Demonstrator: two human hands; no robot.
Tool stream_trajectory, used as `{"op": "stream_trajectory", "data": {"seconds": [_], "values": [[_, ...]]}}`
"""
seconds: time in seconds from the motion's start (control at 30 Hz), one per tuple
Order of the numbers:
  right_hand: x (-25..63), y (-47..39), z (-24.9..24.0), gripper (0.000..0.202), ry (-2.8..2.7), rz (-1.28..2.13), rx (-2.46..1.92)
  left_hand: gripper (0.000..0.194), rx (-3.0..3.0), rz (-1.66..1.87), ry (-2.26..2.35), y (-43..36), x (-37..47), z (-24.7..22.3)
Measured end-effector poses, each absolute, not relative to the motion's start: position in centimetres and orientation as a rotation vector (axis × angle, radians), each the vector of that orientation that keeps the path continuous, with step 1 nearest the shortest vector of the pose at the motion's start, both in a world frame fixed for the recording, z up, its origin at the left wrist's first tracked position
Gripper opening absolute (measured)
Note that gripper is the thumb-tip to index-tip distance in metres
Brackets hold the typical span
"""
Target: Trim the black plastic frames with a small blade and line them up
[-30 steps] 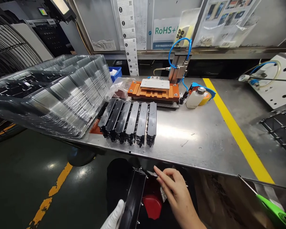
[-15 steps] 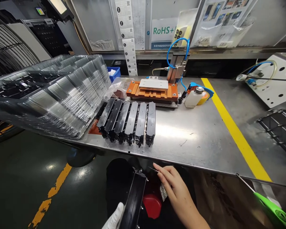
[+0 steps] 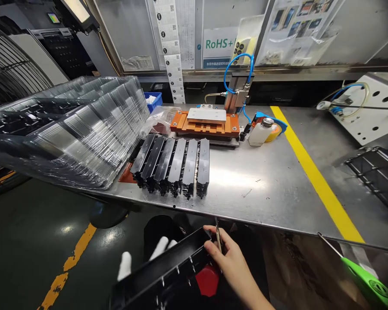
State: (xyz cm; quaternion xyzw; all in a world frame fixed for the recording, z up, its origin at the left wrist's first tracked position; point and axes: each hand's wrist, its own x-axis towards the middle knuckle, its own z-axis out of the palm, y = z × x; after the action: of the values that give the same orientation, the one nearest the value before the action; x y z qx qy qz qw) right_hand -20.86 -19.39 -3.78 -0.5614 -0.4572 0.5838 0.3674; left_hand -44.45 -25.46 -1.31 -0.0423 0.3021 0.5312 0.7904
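Note:
A long black plastic part point(image 3: 163, 275) lies slanted in front of me, its far end up and to the right. My right hand point(image 3: 228, 258), bare, pinches that end between thumb and forefinger. A thin metal blade-like tool point(image 3: 218, 234) also sits between its fingers, pointing up; its exact kind does not show. My left hand point(image 3: 158, 249), in a white glove, is behind the part with its fingers stretched apart; its palm is hidden. Several similar black parts point(image 3: 189, 165) stand in a row on the metal table point(image 3: 245, 181).
Behind the row is an orange fixture point(image 3: 181, 121) with a pneumatic cylinder. A white bottle point(image 3: 260, 134) and tape stand beside it. Stacked clear trays point(image 3: 116, 125) fill the left. A green-handled tool point(image 3: 368, 280) lies at the lower right, below a yellow line point(image 3: 313, 172).
The black part has swung from near upright to a slant. My right hand has come onto its far end, with the thin tool turned upward. My left fingers have spread.

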Motion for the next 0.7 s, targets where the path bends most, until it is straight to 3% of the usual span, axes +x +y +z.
{"op": "stream_trajectory", "data": {"seconds": [0.13, 0.23, 0.3, 0.43, 0.7], "values": [[-24.0, -21.6, -5.5, 0.062, -1.081, 1.439, -1.415, 0.074, -0.034, 1.559, 0.71, -23.2, -44.2, -1.5], [-26.4, -23.6, -5.3, 0.061, -1.215, 1.415, -1.207, 0.059, -0.038, 1.747, 0.811, -21.4, -42.8, -2.5], [-26.8, -24.4, -4.9, 0.054, -1.324, 1.367, -1.106, 0.049, -0.086, 1.739, 0.885, -20.3, -42.1, -2.6], [-24.9, -24.2, -4.1, 0.04, -1.663, 1.345, -1.141, 0.057, -0.268, 1.631, 1.158, -19.0, -41.6, -1.2], [-24.2, -23.6, -4.3, 0.042, -1.982, 0.634, -1.318, 0.071, -0.169, 1.705, 1.421, -19.3, -41.2, -0.7]]}}
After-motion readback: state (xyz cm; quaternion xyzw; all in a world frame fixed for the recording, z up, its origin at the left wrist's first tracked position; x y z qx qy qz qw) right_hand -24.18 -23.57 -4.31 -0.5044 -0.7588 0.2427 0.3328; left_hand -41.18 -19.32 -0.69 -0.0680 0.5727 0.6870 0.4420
